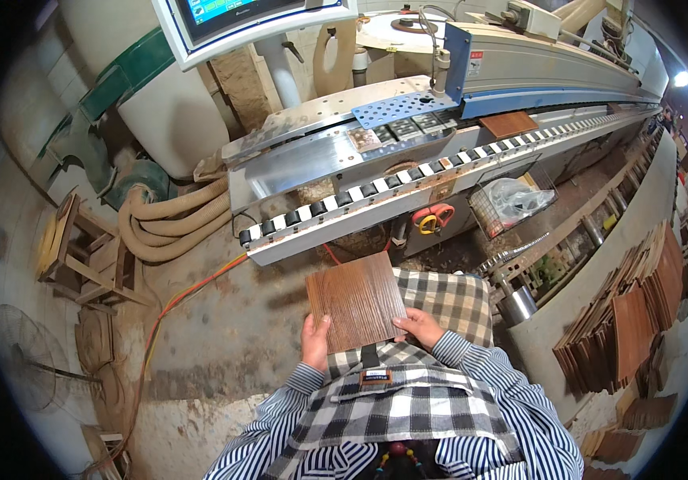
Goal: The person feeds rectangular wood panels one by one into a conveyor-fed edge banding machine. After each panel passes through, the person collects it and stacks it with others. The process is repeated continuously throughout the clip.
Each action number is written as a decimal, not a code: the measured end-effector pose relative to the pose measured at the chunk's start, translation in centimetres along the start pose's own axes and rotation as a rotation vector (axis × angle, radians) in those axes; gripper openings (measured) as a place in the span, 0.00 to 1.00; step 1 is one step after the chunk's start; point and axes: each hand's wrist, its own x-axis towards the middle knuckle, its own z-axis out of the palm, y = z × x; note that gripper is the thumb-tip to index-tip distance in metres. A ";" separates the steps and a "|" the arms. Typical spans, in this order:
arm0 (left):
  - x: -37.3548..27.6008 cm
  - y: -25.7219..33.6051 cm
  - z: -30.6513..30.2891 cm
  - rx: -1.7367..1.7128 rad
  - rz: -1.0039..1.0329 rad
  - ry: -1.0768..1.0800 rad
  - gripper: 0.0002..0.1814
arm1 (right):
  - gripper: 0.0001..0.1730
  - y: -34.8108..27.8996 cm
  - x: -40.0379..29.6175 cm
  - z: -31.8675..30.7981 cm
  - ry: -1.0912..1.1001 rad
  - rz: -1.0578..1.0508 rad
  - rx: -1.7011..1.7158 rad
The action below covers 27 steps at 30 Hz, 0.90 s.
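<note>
A reddish-brown wood-grain board, roughly square, is held up in front of my checked apron. My left hand grips its near left edge, thumb on the top face. At the near right edge my right hand pinches it, thumb on top as well. Fingers beneath the board are hidden. Beyond it runs a machine's roller rail with black and white rollers. A second brown board lies farther along, between that rail and the machine's blue-edged beam.
Corrugated dust hoses and a wooden stool stand left. A wire basket holding clear plastic and red-and-yellow-handled tools hang below the rail. Stacked boards lie on the right. An orange cable crosses the floor.
</note>
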 end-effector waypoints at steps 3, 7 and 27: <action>-1.2 3.6 2.6 0.058 0.199 -0.067 0.25 | 0.21 -2.3 -1.1 -0.6 -0.024 -0.080 0.067; -3.4 12.7 8.1 0.377 0.608 -0.094 0.35 | 0.20 -9.9 -1.3 -0.2 -0.068 -0.299 0.006; 15.1 22.4 10.5 1.542 0.749 -0.045 0.30 | 0.07 -28.6 -10.7 9.4 0.326 -1.488 -0.996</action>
